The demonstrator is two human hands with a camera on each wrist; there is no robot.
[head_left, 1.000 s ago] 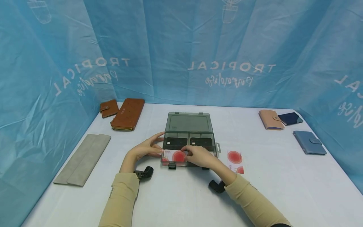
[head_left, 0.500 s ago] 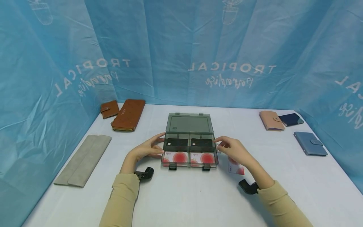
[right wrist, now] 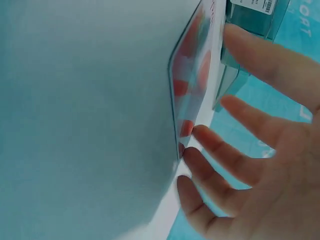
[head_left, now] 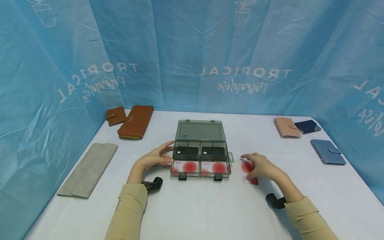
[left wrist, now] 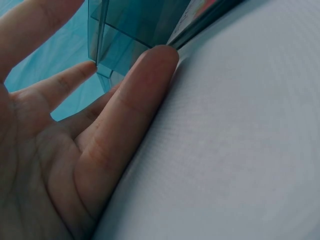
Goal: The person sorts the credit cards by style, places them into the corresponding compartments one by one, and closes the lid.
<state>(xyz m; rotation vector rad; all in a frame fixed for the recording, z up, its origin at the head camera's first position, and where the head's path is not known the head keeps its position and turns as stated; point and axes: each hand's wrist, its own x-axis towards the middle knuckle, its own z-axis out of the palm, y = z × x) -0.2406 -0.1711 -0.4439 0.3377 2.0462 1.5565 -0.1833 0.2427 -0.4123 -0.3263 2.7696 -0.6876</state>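
Observation:
A green translucent divided box [head_left: 188, 144] stands with its lid [head_left: 200, 130] swung back. Two black cards, one of them the left black card [head_left: 187, 151], lie in the rear compartments. Red-and-white cards, such as the front left card [head_left: 185, 166], fill the front ones. My left hand [head_left: 154, 158] touches the box's left side, its fingertips at the wall in the left wrist view. To the right, my right hand [head_left: 262, 167] is over a loose red-and-white card [right wrist: 187, 82] on the table, fingers spread and fingertips right at the card's edge.
On the left lie a grey sleeve [head_left: 88, 169], a brown zip wallet [head_left: 136, 121] and a small brown wallet [head_left: 115, 116]. At the right are a tan card holder [head_left: 286, 126], a dark blue flat item [head_left: 307, 126] and a blue card holder [head_left: 327, 151]. A blue curtain [head_left: 186, 90] surrounds the white table.
My right hand has moved away from the box's front compartments, past its right side, to the loose card. Red-and-white cards now show uncovered in both front compartments. My left hand has stayed put.

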